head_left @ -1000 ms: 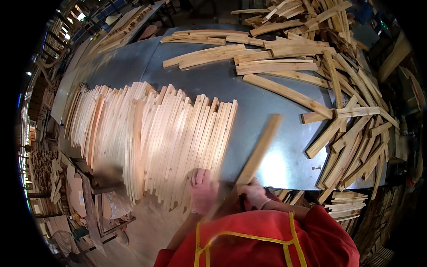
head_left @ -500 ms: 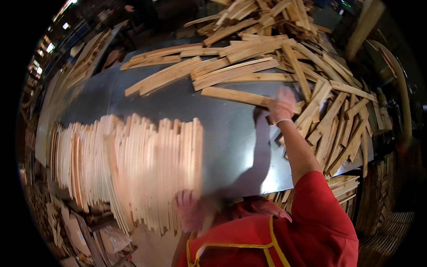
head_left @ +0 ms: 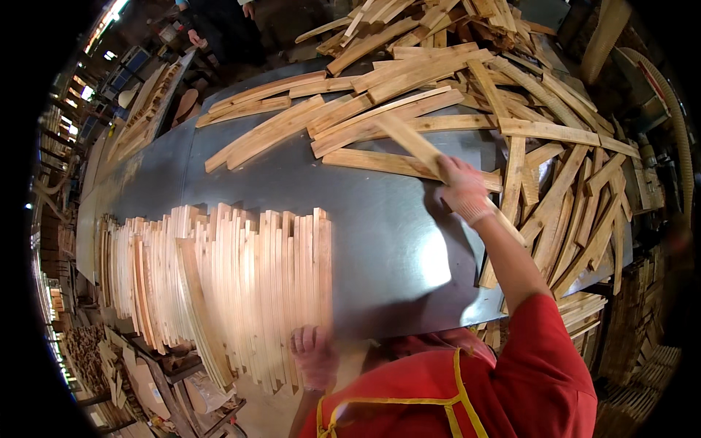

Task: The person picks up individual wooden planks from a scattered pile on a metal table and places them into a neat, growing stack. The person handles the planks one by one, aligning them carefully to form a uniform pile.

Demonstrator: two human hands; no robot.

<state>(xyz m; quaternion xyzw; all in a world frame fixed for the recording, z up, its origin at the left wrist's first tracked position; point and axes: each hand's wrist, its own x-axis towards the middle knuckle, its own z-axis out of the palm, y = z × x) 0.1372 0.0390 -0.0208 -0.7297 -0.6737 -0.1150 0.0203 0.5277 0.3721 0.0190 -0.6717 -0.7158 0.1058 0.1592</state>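
On the metal table: a grey sheet-metal top (head_left: 380, 241) carrying cut timber on two sides.
Right hand: right hand (head_left: 461, 191), gloved, arm stretched forward, fingers closed around a wooden slat (head_left: 409, 142); the slat angles up and to the left, lifted over the loose pile.
Left hand: left hand (head_left: 314, 358), gloved, at the near edge of the table, resting against the near ends of the stacked slats (head_left: 219, 285); blurred, so whether it grips anything cannot be told.
Stacked slats: curved pale pieces set side by side in a tight row, left half of the table.
Loose pile (head_left: 475, 95): unsorted slats lying crosswise, far and right side, some overhanging the edge.
Clothing: red garment (head_left: 511, 379) with yellow trim.
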